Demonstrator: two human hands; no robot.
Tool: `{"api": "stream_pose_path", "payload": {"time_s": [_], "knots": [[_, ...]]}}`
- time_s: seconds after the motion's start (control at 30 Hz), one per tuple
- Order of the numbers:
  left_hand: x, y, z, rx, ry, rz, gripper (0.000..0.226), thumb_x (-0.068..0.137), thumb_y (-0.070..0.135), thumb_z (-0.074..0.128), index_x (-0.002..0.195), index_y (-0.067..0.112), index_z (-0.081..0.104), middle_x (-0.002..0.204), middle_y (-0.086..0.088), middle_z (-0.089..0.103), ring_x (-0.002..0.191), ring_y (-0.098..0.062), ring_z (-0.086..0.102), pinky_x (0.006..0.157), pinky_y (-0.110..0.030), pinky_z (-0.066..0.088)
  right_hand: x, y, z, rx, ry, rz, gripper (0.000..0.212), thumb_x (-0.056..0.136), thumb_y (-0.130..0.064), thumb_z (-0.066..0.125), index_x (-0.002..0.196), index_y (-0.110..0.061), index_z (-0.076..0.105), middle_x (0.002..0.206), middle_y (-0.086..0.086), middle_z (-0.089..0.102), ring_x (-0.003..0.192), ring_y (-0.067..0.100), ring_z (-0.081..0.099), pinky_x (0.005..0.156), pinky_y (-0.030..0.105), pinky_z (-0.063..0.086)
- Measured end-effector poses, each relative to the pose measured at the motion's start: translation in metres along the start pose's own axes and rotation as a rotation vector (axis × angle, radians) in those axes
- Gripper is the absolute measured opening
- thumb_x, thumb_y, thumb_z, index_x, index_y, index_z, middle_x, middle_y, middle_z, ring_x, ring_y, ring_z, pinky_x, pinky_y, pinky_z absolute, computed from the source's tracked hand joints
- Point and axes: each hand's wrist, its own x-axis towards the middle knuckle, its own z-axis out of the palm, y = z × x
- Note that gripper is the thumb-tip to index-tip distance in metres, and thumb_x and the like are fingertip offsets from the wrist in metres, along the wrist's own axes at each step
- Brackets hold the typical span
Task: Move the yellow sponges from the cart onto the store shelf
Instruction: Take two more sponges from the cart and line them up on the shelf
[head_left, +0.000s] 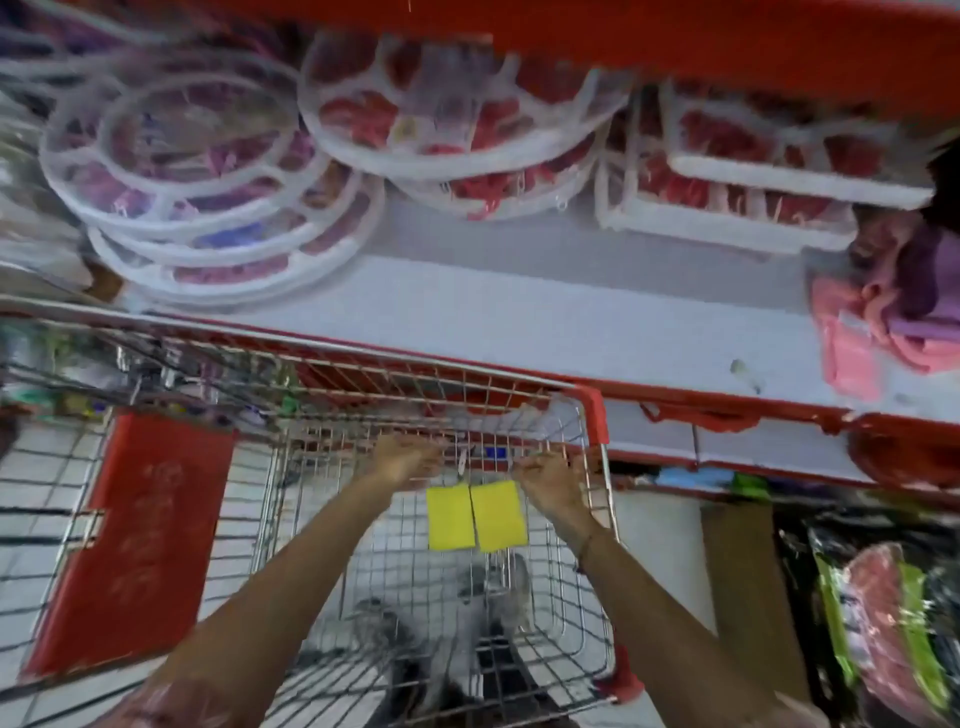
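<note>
Two flat rectangular yellow sponges (476, 515) are seen side by side, edges touching, hanging upright inside the wire basket of a metal shopping cart (597, 525) with red plastic corner trim. The sponges are located near the far end of the basket, between the two hands, and are not on the shelf. A small white tag or clip (462, 462) is seen just above the left sponge; what it is fastened to cannot be told.

The left hand (402, 460) is reached forward, fingers curled, just above and left of the sponges; whether anything is gripped cannot be told through the blur. The right hand (550, 480) is held with fingers bent, just beside the right sponge's upper corner; contact cannot be confirmed. A dark band (584, 551) is worn on the right wrist.

Beyond the cart, a grey store shelf (519, 317) with a red front edge is recorded, largely bare at the middle. Stacked round white plastic hangers (208, 171) are stored at its left rear, rectangular white frames (753, 176) at right rear, and pink and purple cloths (883, 312) at the far right. A red panel (140, 540) is seen left of the basket.
</note>
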Motion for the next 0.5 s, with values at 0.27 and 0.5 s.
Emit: {"api": "stream_pose_path", "payload": {"time_s": [0.27,0.5], "knots": [[0.065,-0.117,0.039,0.2,0.089,-0.299,0.023,0.085,0.009,0.064,0.105,-0.001,0.065,0.104,-0.022,0.064,0.086,-0.035,0.064,0.085,-0.045,0.053,0.042,0.076,0.055,-0.248,-0.186,0.195,0.072,0.094,-0.025,0.057,0.148,0.003,0.019,0.153,0.021,0.032,0.137,0.035,0.04,0.106,0.036,0.041],[0.083,-0.14,0.073,0.345,0.219,-0.262,0.045,0.087,0.03,0.063,0.12,0.0,0.063,0.122,-0.019,0.066,0.113,-0.034,0.061,0.094,-0.037,0.048,0.059,0.097,0.078,-0.309,-0.083,0.229,0.067,0.09,-0.026,0.059,0.144,0.0,0.029,0.147,0.021,0.036,0.126,0.037,0.051,0.097,0.038,0.049]]}}
